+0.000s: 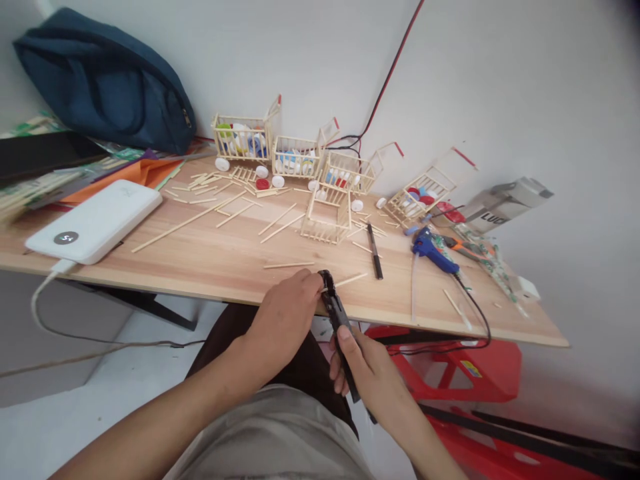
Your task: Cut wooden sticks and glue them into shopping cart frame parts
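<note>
My right hand [367, 363] is wrapped round the handles of a black hand cutter [334, 308], its head pointing away from me at the table's front edge. My left hand [287, 310] is closed beside the cutter's head, fingers pinched on a thin wooden stick [351, 281]. The stick passes by the jaws and sticks out to their right; its left end is hidden in my fingers. Just beyond my left hand lies another short stick [289, 265]. A small unfinished stick frame [327, 223] stands farther back, with a black pen [375, 252] to its right.
Several small stick carts with bottle-cap wheels, such as one cart [243, 140], line the wall. A blue glue gun [434, 250] and orange-handled pliers [465, 248] lie at the right. A white power bank [95, 223] and a blue bag [107, 80] occupy the left. Below is a red stool [465, 373].
</note>
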Demonstrator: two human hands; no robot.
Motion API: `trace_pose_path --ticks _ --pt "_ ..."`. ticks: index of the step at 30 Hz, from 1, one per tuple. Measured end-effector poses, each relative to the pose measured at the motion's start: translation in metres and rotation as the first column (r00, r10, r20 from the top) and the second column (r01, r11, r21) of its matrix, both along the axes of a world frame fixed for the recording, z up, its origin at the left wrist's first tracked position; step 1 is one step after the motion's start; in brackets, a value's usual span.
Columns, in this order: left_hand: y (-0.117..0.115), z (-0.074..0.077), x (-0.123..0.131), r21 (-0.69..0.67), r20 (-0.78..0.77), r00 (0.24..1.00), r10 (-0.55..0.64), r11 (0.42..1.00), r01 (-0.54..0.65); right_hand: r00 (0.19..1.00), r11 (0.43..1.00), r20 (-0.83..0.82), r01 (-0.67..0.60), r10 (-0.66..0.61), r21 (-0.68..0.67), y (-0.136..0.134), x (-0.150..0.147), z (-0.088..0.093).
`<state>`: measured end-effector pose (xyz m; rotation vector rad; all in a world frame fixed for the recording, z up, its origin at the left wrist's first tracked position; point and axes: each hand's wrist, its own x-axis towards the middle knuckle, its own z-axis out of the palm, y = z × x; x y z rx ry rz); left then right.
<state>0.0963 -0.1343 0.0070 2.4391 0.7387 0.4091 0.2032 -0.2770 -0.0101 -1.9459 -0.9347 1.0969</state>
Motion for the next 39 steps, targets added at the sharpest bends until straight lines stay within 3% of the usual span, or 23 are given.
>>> trace_pose_path --ticks 7,15,25,31,39 --pt "0.0 -0.003 -0.003 0.049 -0.015 0.999 -0.028 0.998 0.028 0.999 1.0 0.051 0.004 -0.003 -0.027 0.002 0.0 0.001" --pt "-0.001 -0.001 -0.007 0.182 -0.197 0.979 0.049 0.983 -0.012 0.999 1.0 0.04 0.0 0.0 -0.01 0.004 -0.001 0.0" --pt "0.002 0.004 -0.009 0.143 -0.208 0.977 0.044 0.99 -0.014 0.995 0.999 0.1 0.01 -0.006 -0.033 0.007 -0.005 0.001" --pt "0.003 0.0 -0.011 0.126 -0.188 0.981 0.04 0.992 -0.016 0.993 0.998 0.117 0.023 -0.016 -0.061 0.01 -0.008 0.003" --pt "0.003 -0.002 -0.012 0.13 -0.172 0.984 0.04 0.991 -0.017 0.999 0.986 0.029 0.031 -0.027 -0.166 0.014 0.001 0.004"
